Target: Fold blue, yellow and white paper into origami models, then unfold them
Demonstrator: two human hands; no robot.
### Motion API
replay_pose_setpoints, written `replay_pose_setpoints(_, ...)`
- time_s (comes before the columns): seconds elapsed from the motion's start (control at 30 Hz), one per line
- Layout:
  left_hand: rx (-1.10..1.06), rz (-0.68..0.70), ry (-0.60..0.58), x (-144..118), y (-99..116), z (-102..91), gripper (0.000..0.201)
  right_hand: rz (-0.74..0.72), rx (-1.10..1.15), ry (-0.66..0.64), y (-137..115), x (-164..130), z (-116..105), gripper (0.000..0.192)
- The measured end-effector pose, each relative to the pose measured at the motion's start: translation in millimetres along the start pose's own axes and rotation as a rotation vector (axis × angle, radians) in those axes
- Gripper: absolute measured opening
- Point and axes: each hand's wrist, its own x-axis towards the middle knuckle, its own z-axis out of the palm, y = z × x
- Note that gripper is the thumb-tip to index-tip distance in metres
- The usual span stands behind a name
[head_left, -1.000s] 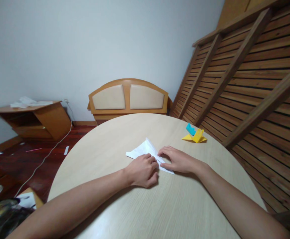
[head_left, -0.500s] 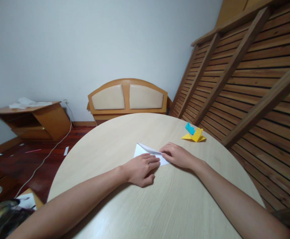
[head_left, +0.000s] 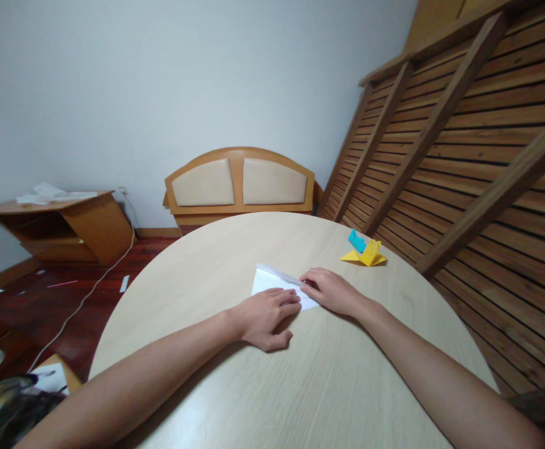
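A sheet of white paper (head_left: 266, 282) lies on the round wooden table (head_left: 235, 249) in front of me, its far edge raised as a flap. My left hand (head_left: 269, 317) rests flat on the near part of the sheet, fingers stretched out and thumb apart. With thumb and fingers, my right hand (head_left: 331, 290) pinches the raised flap at the paper's right end. Part of the sheet is hidden beneath both hands.
Folded yellow paper (head_left: 370, 254) and a folded blue paper piece (head_left: 356, 241) stand at the table's far right. Slatted wooden boards (head_left: 445, 143) lean along the right side. Behind the table is a padded headboard (head_left: 239, 209). A low cabinet (head_left: 99, 231) and a white cable (head_left: 85, 296) are at left.
The paper's far flap has been lifted further away from the sheet, baring more of its inner face. My right hand has shifted slightly with it; my left hand stays nearly in place.
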Motion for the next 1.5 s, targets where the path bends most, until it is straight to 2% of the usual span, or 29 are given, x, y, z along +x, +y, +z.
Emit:
replay_pose_setpoints(0.17,-0.017,-0.033,-0.021,-0.1,-0.5,-0.1,0.053,0.019,-0.056,0.036,4.0,2.0,8.3,0.019)
replay_pose_setpoints(0.33,-0.026,-0.014,-0.026,0.4,-2.6,-1.3,0.052,0.112,-0.063,0.081,9.2,4.6,17.1,0.020)
replay_pose_setpoints(0.6,-0.018,-0.022,-0.036,4.1,-7.5,-1.7,0.051,0.217,-0.092,0.107,1.5,8.7,22.2,0.019)
replay_pose_setpoints(0.77,-0.014,-0.027,-0.041,5.6,-7.2,-1.9,0.048,0.217,-0.060,0.140,2.5,11.4,22.7,0.022)
replay_pose_setpoints(0.93,-0.004,-0.024,-0.039,6.5,-7.3,-2.5,0.049,0.208,0.086,0.135,7.5,12.7,21.1,0.031)
replay_pose_setpoints(1.1,-0.009,-0.024,-0.037,5.1,-8.3,-0.5,0.050,0.194,0.279,0.160,7.6,15.5,22.3,0.021)
replay_pose_setpoints(1.27,-0.026,-0.020,-0.016,2.4,-9.9,3.9,0.050,0.235,0.268,0.128,5.0,13.4,19.6,0.024)
replay_pose_setpoints(1.5,-0.016,-0.037,-0.024,3.1,-10.3,4.5,0.054,0.192,0.220,0.052,-1.3,7.1,7.0,0.025)
